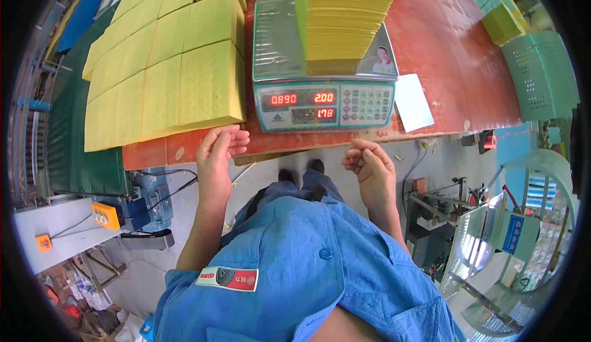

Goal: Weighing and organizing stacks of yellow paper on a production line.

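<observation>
My left hand (220, 148) hovers by the table's front edge, beside the near corner of the stacked yellow paper blocks (163, 92). Its fingers are bent and a little apart, with nothing in them. My right hand (371, 163) hangs below the front of a teal digital scale (265, 120), fingers loosely curled and holding nothing visible. On the scale's metal pan (277, 52) stands a tall stack of yellow paper sheets (345, 19); its top runs out of view. Red digits glow on the display, next to a keypad. Neither hand touches the scale or the paper.
A white sheet (414, 103) lies right of the scale on the red table (452, 52). Green perforated crates (542, 74) stand at the far right. A round metal machine frame (486, 243) is at lower right. An orange switch box (106, 216) sits on a white surface at left.
</observation>
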Available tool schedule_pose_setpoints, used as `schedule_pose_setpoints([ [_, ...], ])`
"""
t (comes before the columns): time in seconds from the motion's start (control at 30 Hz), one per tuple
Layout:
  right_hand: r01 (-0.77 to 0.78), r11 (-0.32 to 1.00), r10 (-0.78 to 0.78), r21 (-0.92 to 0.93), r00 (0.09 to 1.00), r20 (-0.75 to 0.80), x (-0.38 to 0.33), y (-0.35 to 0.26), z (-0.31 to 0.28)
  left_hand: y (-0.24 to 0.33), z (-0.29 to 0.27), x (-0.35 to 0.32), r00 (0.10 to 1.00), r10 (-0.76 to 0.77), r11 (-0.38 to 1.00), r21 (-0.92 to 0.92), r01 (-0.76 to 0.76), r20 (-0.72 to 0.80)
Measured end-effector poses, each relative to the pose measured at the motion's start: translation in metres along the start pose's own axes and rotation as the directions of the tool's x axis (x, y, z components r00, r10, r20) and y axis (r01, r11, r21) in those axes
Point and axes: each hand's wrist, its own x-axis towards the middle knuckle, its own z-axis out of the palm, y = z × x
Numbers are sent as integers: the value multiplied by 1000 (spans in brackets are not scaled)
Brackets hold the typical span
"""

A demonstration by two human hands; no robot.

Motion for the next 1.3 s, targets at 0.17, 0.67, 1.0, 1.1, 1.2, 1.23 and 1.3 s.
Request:
schedule_pose_setpoints([
  [0.17,19,1000,-19,7,999,-43,-8,1,-10,7,14,7,995,5,999,38,-9,97],
  [0.67,-36,998,32,44,996,87,51,-81,-72,47,100,34,979,205,968,146,-205,13],
  [1.0,25,999,-23,-41,999,45,117,-167,-159,10,189,16,989,129,977,181,-113,-79],
  [1.1,-34,997,37,-73,998,51,125,-165,-165,8,186,11,976,144,976,184,-114,-161],
  [1.2,-79,996,82,-34,993,90,128,-161,-155,16,177,13,950,206,965,211,-157,-235],
  [1.23,-98,995,101,-31,990,102,128,-160,-148,20,171,14,942,221,963,209,-170,-251],
  [1.3,-123,992,125,-26,985,119,130,-157,-138,31,161,20,926,226,960,231,-159,-301],
])
